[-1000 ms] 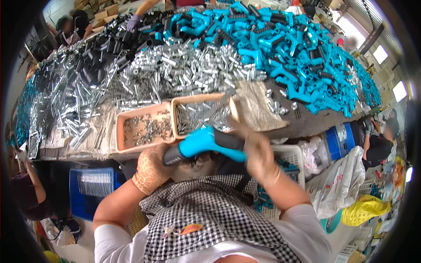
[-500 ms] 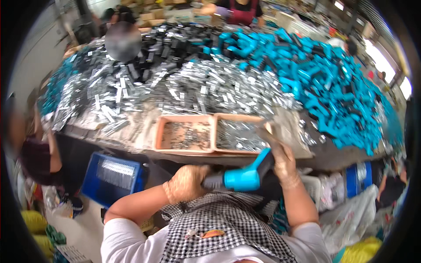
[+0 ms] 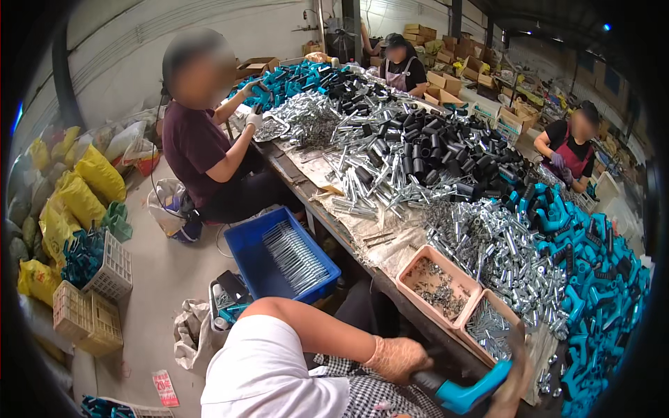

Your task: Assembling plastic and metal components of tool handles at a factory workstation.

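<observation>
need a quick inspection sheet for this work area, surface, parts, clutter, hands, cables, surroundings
Surface: table, partly covered by pale cloth
Things in work: teal-and-black piece; two pink trays of small metal bits
Clutter: heaped silver tubes, black sleeves and teal handles; blue bin of metal parts beside the table
Hands: left hand at the piece's black end, right hand blurred at its teal end; exact grip unclear
Cables: thin dark cord by the left co-worker
Surroundings: at least three co-workers; yellow sacks and crates on the floor; cardboard boxes behind
</observation>
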Demonstrator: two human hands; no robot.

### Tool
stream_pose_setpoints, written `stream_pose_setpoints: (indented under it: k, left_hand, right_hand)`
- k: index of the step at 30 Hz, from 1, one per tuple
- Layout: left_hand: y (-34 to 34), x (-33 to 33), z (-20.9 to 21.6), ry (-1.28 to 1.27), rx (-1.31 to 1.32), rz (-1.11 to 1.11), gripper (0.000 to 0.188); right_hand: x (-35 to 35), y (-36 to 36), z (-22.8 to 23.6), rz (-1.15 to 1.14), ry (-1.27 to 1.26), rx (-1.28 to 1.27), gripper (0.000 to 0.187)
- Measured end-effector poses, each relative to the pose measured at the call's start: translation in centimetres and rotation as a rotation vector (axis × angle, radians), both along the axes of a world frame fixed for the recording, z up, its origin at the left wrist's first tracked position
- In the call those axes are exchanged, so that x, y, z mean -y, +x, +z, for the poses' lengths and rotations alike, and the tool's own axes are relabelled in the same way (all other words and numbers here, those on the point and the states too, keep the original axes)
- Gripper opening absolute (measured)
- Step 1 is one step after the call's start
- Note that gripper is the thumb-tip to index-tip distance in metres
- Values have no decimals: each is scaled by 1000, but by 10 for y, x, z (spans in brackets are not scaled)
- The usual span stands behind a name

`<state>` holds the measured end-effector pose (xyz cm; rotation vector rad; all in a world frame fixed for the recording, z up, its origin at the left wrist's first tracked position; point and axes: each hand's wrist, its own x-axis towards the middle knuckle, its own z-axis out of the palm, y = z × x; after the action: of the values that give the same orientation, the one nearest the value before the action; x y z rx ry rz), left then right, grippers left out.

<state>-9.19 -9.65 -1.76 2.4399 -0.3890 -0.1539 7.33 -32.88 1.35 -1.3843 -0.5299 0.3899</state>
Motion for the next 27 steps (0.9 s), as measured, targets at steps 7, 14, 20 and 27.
stream_pose_setpoints:
  k: [7,14,20,27]
  left_hand:
    - [16,2,-3,-120,-133,-3,36]
    - [28,-16,-12,-322,-488,-180,36]
    - [41,-28,-14,114,183,-48,35]
    - [79,-93,51,545,910,135,29]
  right_hand:
    - [-3,-15,60,341,-178,1375,44]
    - [0,-20,37,666,-327,1596,47]
    - [3,-44,17,475,-594,375,41]
    - [-46,-72,14,463,127,-531,27]
